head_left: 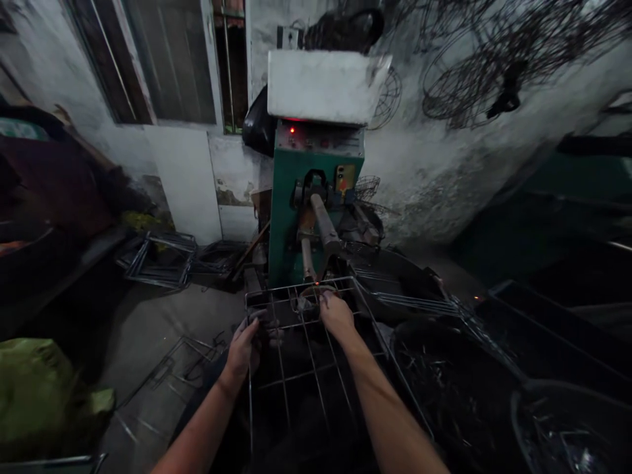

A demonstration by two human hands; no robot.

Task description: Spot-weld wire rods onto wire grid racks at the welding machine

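A wire grid rack (316, 368) lies flat in front of me, its far edge under the arms of a green spot-welding machine (316, 191). My left hand (245, 345) is closed on the rack's left edge wire. My right hand (336, 313) is closed on the rack near its far edge, right below the welder's electrode arms (323, 227). A small orange spark glows by my right fingers.
Finished wire frames (160, 260) are stacked on the floor at the left. Loose frames (172, 368) lie on the concrete nearer me. Dark tubs (444, 368) with wire pieces stand at the right. Round wire fan guards (474, 72) hang on the wall. A green bag (44, 388) sits at lower left.
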